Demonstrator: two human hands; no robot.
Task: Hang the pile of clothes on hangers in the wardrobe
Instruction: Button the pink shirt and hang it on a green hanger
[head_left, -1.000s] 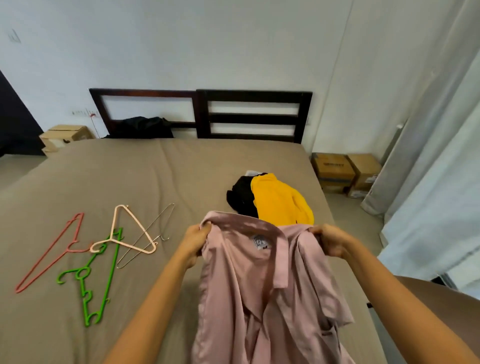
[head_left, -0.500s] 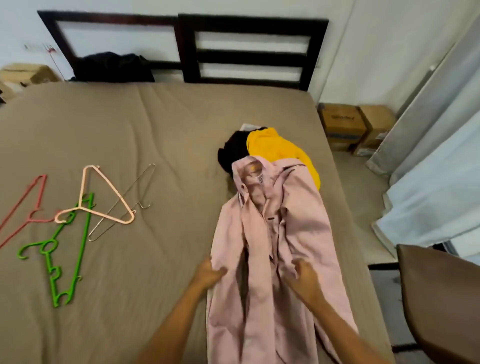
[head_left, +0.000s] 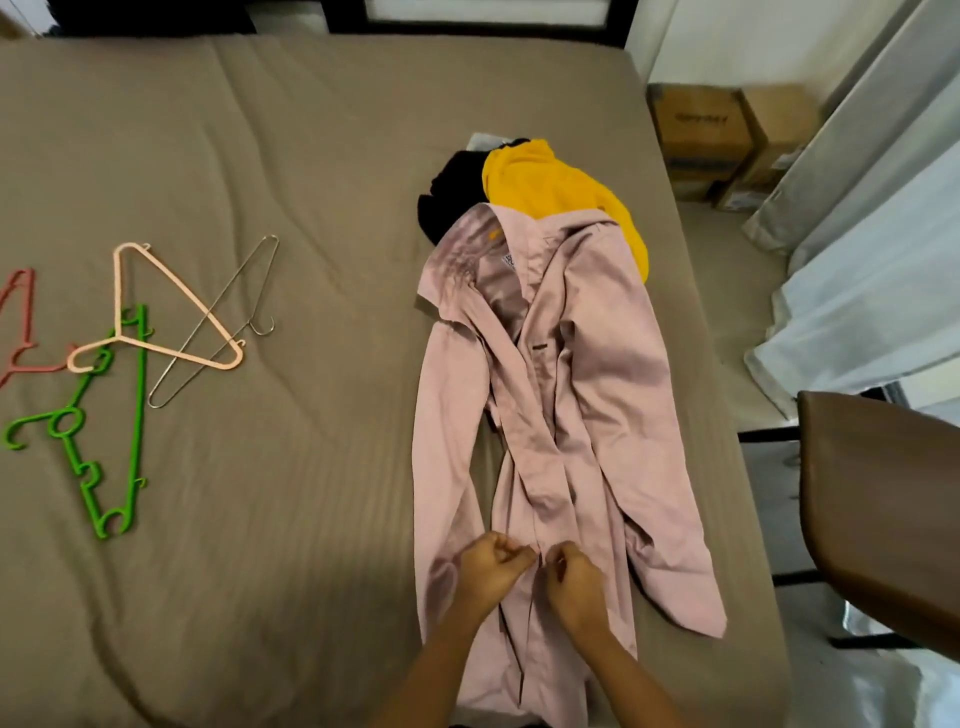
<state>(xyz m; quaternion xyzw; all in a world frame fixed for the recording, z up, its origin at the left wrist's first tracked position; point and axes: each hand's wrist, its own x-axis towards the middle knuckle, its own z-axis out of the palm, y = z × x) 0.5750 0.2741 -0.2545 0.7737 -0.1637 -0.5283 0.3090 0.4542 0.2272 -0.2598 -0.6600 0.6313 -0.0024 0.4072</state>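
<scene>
Pink shirt: we see the pink shirt (head_left: 587, 364) lying lengthwise on the right half of the bed (head_left: 285, 156), front side up. Its collar points toward the headboard and its hem lies nearest us.
Shirt collar end: it lies over the near edge of the clothes pile, touching both garments there.
Shirt sleeves: the one on our left runs straight down beside the body, and the one on our right angles out toward the bed's right edge.
Left hand: our left hand (head_left: 491, 569) sits on the lower front of the shirt, fingers curled in and pinching the fabric at the front opening.
Right hand: our right hand (head_left: 574, 582) is just beside the left, almost touching it, and its curled fingers pinch the opposite edge of the same opening.
Clothes pile: a yellow garment (head_left: 545, 182) lies bunched beyond the collar with a black garment (head_left: 452, 187) against its left side.
Hangers: four lie flat well to the left of the shirt. A peach hanger (head_left: 118, 291) lies across the top of a green hanger (head_left: 136, 415) and across a wire hanger (head_left: 241, 278). A red hanger (head_left: 27, 306) is cut off by the left edge.
Beside the bed: cardboard boxes (head_left: 701, 130) stand on the floor at the far right, pale curtains (head_left: 857, 260) hang nearer us, and a brown chair (head_left: 883, 493) stands close to the bed's right edge.
</scene>
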